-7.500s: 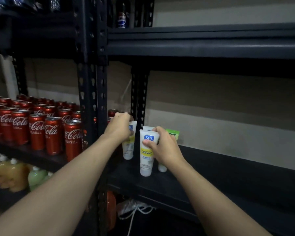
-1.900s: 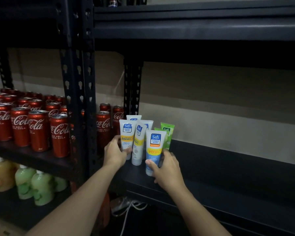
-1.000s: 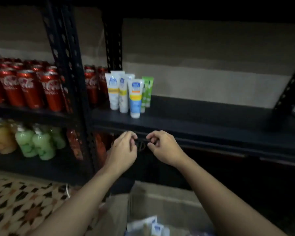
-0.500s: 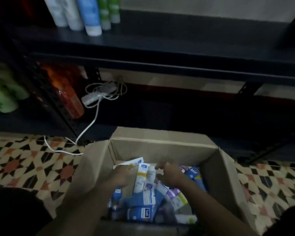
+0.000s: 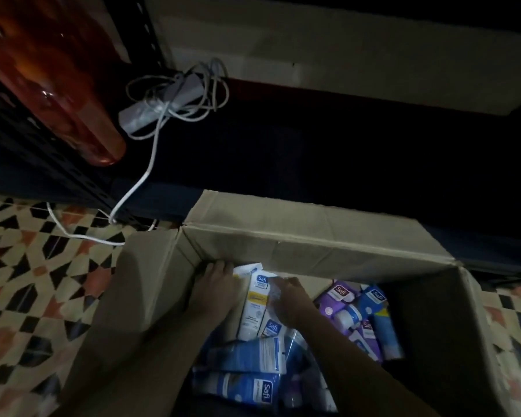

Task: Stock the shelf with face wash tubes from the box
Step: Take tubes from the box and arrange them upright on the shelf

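Observation:
An open cardboard box stands on the floor below me, holding several face wash tubes. A white tube with a yellow band lies near the box's far left corner. My right hand is beside it, fingers curled on its upper end. To that tube's left my left hand reaches toward the corner, its fingers lying over another white tube. Blue tubes lie nearer me, partly under my forearms. Purple tubes and more blue ones fill the right side. The stocked shelf is out of view.
The dark bottom shelf runs behind the box. On it lie a grey power strip with tangled cable and, at left, an orange bottle. A white cord trails onto the patterned tile floor. A black rack post stands at left.
My view has dropped from the shelf to the box. Both hands left the tubes standing on the shelf, came down into the box and now sit either side of the white tube.

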